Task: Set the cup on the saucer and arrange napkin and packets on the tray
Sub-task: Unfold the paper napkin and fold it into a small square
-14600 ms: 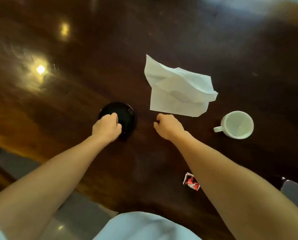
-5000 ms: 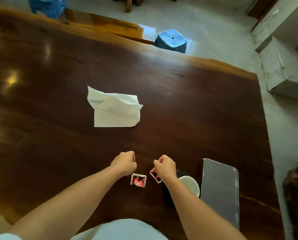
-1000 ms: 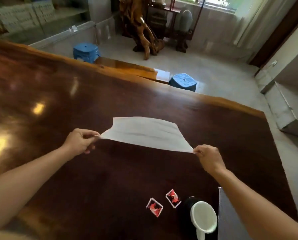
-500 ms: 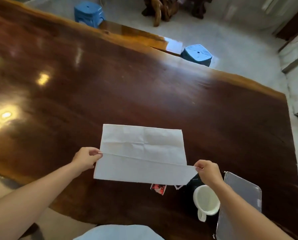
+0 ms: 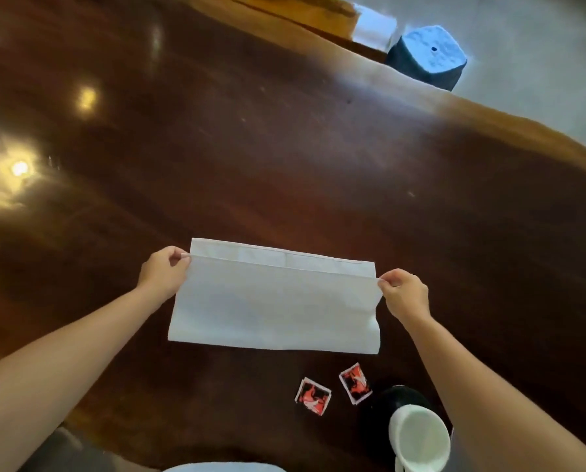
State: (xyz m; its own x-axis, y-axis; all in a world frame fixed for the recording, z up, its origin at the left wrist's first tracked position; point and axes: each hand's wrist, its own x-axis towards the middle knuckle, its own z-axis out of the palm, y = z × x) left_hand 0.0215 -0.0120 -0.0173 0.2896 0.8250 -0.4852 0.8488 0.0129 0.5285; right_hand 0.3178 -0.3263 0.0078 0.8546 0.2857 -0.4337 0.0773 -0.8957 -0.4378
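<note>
- The napkin (image 5: 274,301) is held taut above the table (image 5: 284,148), folded over on itself along its far edge, with the near edge hanging free.
- The left hand (image 5: 164,274) is pinched on the napkin's left fold corner between thumb and fingertips; the right hand (image 5: 405,294) is pinched likewise on the right corner.
- The cup (image 5: 419,441) is seen seated on the black saucer (image 5: 397,400) at the near right; both are partly hidden by the right forearm.
- Two red packets (image 5: 334,391) are lying on the table just left of the saucer, near each other but apart. No tray is visible in this view.
- Risk: the fold may be laid down skewed if one pinch is released first, since the far layer already shows past the upper one.
- Risk: the thin sheet may be creased or torn if it is pulled tighter between the two pinches.
- Risk: the hanging near edge may be dragged across the packets and shift them if the napkin is lowered or carried toward the body.
- Risk: the cup may be knocked off the saucer by the right forearm, which passes just beside it.
</note>
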